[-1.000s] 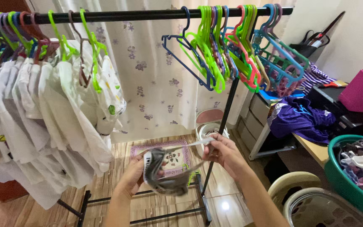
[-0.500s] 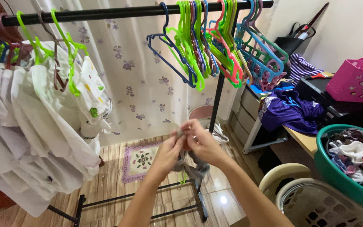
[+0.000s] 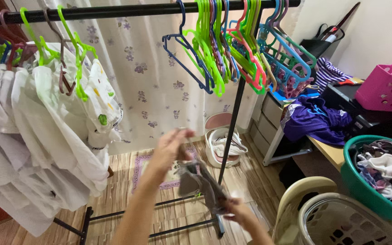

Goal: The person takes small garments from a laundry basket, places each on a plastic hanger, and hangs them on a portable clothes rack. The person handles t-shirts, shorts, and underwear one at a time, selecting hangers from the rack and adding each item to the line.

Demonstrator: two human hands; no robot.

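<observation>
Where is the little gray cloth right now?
Low in the middle of the head view: the gray cloth stretches between the left hand and right hand, below the empty hangers.

Black clothes rail (image 3: 128,9) across the top, its upright post (image 3: 230,122) running down to a floor frame; white floral curtain (image 3: 155,77) behind; plain white wall (image 3: 377,31) at right; wood-look plank floor (image 3: 114,199) with glossy tile (image 3: 241,190) beside it, a ceiling light reflected there; small floral mat (image 3: 144,168) under the rail; grey drawer unit (image 3: 268,120) against the wall; wooden tabletop edge (image 3: 330,154) at right.
</observation>
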